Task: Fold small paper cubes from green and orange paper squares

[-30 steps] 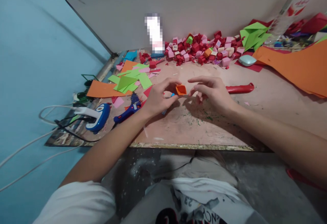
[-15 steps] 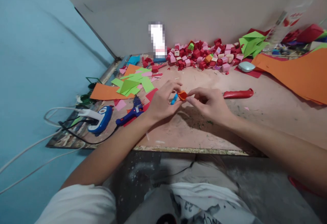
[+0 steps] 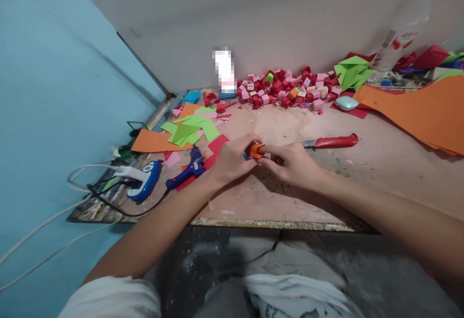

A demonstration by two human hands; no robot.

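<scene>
Between my two hands is a small folded piece of orange paper (image 3: 257, 151), bent into a hollow shape. My left hand (image 3: 237, 157) is closed on its left side, thumb below and fingers above. A bit of blue (image 3: 246, 155) shows by the left fingers; most of it is hidden. My right hand (image 3: 290, 161) grips the right side, with a fingertip against the orange paper and the thumb under it. Behind the right hand lies a red-handled knife (image 3: 335, 141), its blade partly covered. A blue glue gun (image 3: 188, 167) rests left of my left hand.
Small red and pink paper cubes (image 3: 279, 87) are heaped along the wall. Green paper pieces (image 3: 190, 127) lie at left, near a blue power socket (image 3: 145, 181) with cords. Orange sheets (image 3: 416, 115), a white mouse (image 3: 346, 103) and a plastic bottle (image 3: 395, 42) stand at right.
The orange piece has gone from a curled, open loop to a more squarely folded shape. My right fingers have moved in against it. The whole view has shifted slightly, uncovering some knife blade.
</scene>
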